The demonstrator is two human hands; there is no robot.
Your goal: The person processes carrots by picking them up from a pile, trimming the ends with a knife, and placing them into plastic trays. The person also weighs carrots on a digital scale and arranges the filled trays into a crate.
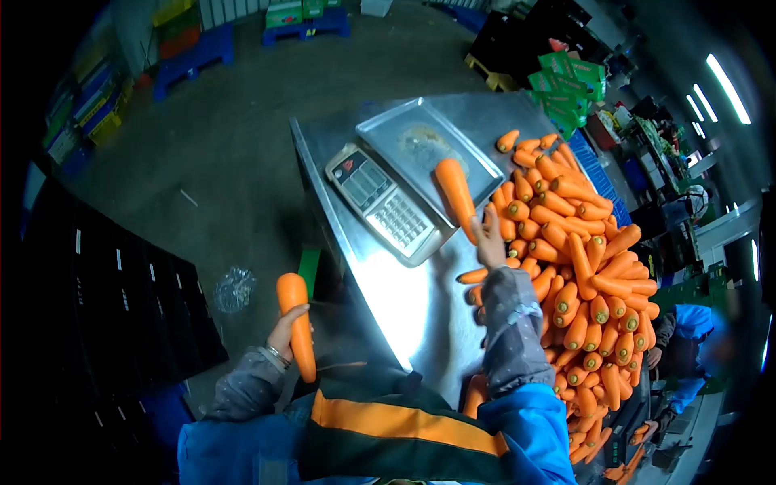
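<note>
My left hand is closed around a large carrot, held upright beyond the near left edge of the metal table. My right hand grips the thin end of another carrot, whose thick end overlaps the weighing pan in this view. Next to that pan is the scale's display and keypad. A big heap of carrots lies just right of my right hand, with a few loose ones near my forearm.
Stacked black crates stand on the floor at left. A clear plastic bag lies near them. Blue pallets and green boxes are farther back. At the right, another person in blue stands beside the heap.
</note>
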